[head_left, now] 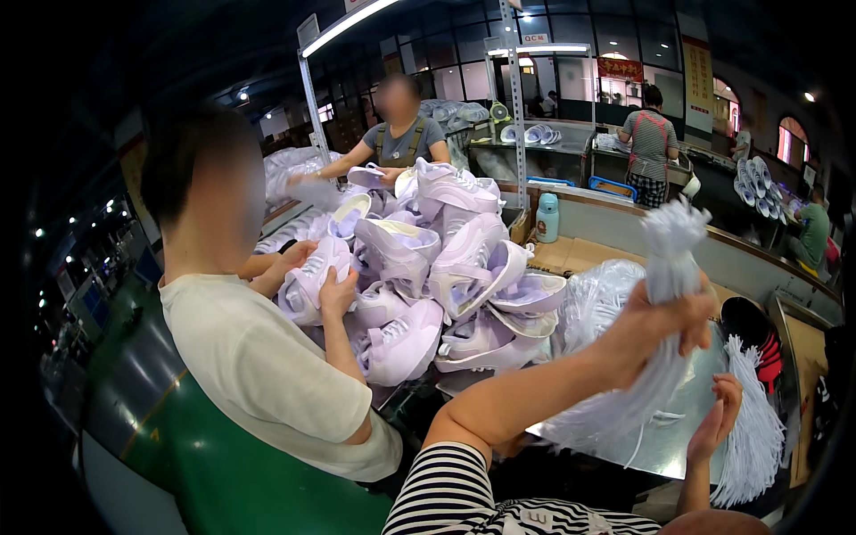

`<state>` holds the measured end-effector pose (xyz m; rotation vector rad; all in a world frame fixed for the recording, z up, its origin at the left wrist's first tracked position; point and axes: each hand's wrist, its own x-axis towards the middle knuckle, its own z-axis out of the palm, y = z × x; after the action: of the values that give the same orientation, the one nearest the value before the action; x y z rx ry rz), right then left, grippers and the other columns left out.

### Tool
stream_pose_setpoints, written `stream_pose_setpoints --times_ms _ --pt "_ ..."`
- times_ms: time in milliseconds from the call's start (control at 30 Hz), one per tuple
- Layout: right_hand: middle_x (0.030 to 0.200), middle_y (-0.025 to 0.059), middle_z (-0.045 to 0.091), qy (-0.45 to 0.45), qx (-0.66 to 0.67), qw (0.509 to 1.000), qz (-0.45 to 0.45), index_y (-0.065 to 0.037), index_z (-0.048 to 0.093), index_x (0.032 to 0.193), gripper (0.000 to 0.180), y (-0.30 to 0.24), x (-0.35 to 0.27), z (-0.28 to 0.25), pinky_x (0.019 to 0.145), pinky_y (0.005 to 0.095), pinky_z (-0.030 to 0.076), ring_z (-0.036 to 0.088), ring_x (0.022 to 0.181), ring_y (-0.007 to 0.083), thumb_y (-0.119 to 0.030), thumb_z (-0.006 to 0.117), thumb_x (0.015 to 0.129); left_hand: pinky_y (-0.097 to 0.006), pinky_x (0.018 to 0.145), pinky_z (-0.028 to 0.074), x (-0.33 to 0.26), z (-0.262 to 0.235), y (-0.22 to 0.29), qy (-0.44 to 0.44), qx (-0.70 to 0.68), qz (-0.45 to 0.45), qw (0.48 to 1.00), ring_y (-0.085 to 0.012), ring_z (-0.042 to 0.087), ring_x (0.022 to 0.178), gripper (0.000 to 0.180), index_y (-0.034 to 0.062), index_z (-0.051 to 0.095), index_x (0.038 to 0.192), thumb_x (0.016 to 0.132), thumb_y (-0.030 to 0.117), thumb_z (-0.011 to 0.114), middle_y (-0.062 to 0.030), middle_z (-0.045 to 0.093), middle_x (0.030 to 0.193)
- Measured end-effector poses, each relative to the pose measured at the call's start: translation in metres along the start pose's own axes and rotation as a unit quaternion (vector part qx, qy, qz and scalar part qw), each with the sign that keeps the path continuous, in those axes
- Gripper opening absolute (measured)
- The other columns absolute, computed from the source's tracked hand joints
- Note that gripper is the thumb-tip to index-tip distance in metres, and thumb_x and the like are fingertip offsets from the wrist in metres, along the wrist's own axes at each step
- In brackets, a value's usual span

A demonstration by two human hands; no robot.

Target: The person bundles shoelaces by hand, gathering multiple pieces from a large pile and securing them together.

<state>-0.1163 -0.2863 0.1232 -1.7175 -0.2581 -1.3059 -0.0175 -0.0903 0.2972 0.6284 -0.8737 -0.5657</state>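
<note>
My left hand [655, 330] is raised at the right, wrapped round a thick bundle of white shoelaces [675, 254]. Its gathered end sticks up above my fist, and the loose strands hang below, smeared by motion. Lower down, my right hand [716, 417] is held up with its fingers apart and nothing visible in it. Close beside it, a second bunch of white shoelaces [749, 428] droops over the table's right side. Under my hands lies a shiny metal tabletop [670, 450].
Pale lilac sneakers [468, 267] are heaped left of my arm. A person in a cream shirt [267, 366] holds one sneaker; another person [401, 134] works behind the heap. Clear plastic bags [602, 290], a light blue bottle [547, 218] and a black round object [747, 319] stand around the table.
</note>
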Motion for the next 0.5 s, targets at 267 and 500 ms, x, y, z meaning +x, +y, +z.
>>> stream_pose_setpoints --times_ms 267,500 --pt "0.113 0.0164 0.063 -0.560 0.058 0.820 0.106 -0.001 0.064 0.114 0.044 -0.022 -0.076 0.069 0.096 0.0458 0.043 0.059 0.108 0.0344 -0.036 0.067 0.087 -0.033 0.068 0.046 -0.005 0.008 0.036 0.003 -0.115 0.031 0.993 -0.0108 0.044 0.052 0.026 0.0109 0.046 0.103 0.090 0.020 0.067 0.0007 0.043 0.064" --pt "0.091 0.0128 0.071 -0.554 -0.001 0.790 0.262 -0.001 0.068 0.106 0.025 -0.001 -0.118 0.023 0.076 0.0342 0.054 0.068 0.081 0.0240 -0.018 0.068 0.088 -0.031 0.070 0.044 -0.025 -0.036 0.047 -0.008 -0.091 0.108 0.990 -0.0087 0.044 0.055 0.013 0.0102 0.050 0.095 0.093 0.015 0.061 0.0013 0.046 0.065"
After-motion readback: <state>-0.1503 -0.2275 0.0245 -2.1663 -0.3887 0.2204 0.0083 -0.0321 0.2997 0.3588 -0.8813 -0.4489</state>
